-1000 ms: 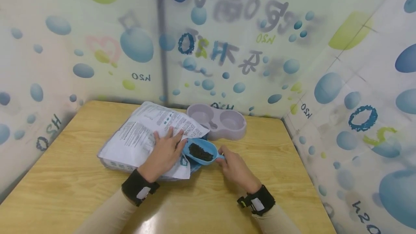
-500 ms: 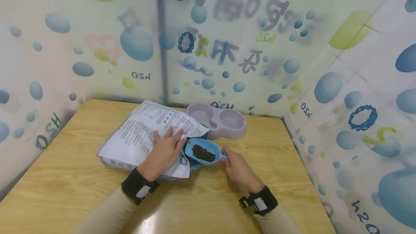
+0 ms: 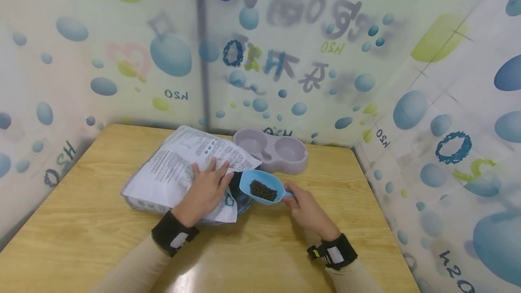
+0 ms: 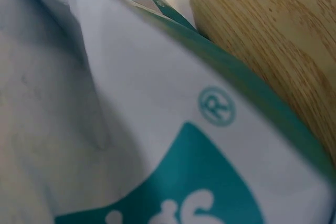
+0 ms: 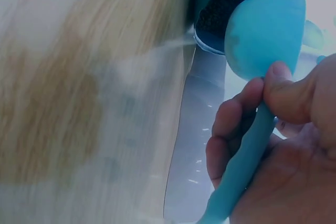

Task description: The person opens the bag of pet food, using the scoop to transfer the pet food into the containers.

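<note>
My right hand (image 3: 306, 209) grips the handle of a light blue scoop (image 5: 268, 27), with thumb and fingers curled round it. Dark brown pellets (image 3: 262, 190) lie in the scoop, which is held level just outside the mouth of a large white printed bag (image 3: 163, 171). The bag lies on its side with its opening facing right, and more dark pellets (image 5: 218, 14) show inside it in the right wrist view. My left hand (image 3: 206, 193) rests flat on top of the bag near the opening, fingers spread. Only the bag's surface fills the left wrist view; that hand is hidden there.
Behind the scoop stands a grey-purple double pet bowl (image 3: 301, 166) with two round hollows, its left end partly behind the bag. Everything sits on a wooden table (image 3: 260, 257). Patterned wall coverings (image 3: 285, 107) close in the back and both sides.
My right hand has drawn the pellet-filled scoop to the right, out of the bag's mouth, and slightly up. The left hand stays in place on the bag.
</note>
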{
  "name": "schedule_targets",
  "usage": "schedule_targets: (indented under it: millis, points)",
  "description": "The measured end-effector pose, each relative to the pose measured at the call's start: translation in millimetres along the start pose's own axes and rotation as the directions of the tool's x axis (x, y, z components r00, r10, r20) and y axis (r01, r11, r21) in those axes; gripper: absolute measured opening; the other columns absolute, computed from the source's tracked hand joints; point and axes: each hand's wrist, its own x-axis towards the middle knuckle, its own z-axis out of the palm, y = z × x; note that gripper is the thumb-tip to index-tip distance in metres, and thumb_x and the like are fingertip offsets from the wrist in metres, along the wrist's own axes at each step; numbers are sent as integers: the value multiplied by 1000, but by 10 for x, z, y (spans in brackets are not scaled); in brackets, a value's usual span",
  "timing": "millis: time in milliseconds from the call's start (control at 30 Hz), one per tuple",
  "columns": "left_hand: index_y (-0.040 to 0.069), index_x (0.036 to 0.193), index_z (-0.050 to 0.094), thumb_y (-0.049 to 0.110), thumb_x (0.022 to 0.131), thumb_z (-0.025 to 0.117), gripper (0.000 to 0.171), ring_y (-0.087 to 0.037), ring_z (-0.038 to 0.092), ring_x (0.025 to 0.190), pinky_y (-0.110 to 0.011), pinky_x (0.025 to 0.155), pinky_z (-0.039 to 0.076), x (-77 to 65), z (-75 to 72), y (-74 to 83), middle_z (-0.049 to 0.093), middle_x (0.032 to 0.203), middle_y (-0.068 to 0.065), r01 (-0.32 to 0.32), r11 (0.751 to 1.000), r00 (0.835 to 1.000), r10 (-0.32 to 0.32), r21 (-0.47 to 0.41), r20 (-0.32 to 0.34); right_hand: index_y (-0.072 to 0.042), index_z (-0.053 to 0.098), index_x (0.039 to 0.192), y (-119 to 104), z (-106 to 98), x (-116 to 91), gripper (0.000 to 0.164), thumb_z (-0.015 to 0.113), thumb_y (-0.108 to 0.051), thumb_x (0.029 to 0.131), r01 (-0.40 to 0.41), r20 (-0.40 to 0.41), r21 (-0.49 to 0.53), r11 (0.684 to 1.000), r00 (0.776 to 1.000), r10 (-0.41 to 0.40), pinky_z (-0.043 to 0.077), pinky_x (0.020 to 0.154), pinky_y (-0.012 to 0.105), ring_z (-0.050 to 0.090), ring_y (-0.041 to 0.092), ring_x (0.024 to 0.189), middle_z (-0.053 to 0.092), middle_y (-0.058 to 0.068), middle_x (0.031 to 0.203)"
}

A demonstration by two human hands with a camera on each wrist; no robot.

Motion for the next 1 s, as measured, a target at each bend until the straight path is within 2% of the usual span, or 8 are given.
schedule_targets:
  millis: [200,500,733,1000]
  points:
    - [-2,169,56,37,126,46,58,-59,31,174,-98,131,-1,-2,-6,4,53,176,-26,-9,1000,1000,9,2,-13,-9,66,124,-14,-59,11,7,60,-9,121,-27,-31,48,998,999,29,47,77,28,57,15,88,60,3,97]
    - [-3,169,56,36,125,49,59,-58,29,175,-98,131,-3,-10,9,0,51,176,-26,-7,1000,1000,7,-2,-19,-7,66,130,4,-127,63,12,61,-12,121,-10,-121,23,1000,993,13,50,78,28,58,17,88,64,5,100]
    - [-3,168,57,31,124,52,56,-58,30,174,-98,130,-3,-23,28,-10,52,177,-24,-23,1000,999,24,10,-27,-5,64,128,-33,-259,123,13,64,-16,121,-47,-199,-11,999,979,44,48,71,28,57,17,82,64,8,98]
    - [-3,165,61,28,123,55,53,-59,31,173,-99,130,-3,-42,32,-18,55,175,-23,-41,999,998,41,-5,-48,-4,67,125,-102,-406,243,19,73,-21,117,-32,-264,-106,994,965,3,46,67,27,56,16,76,66,7,92]
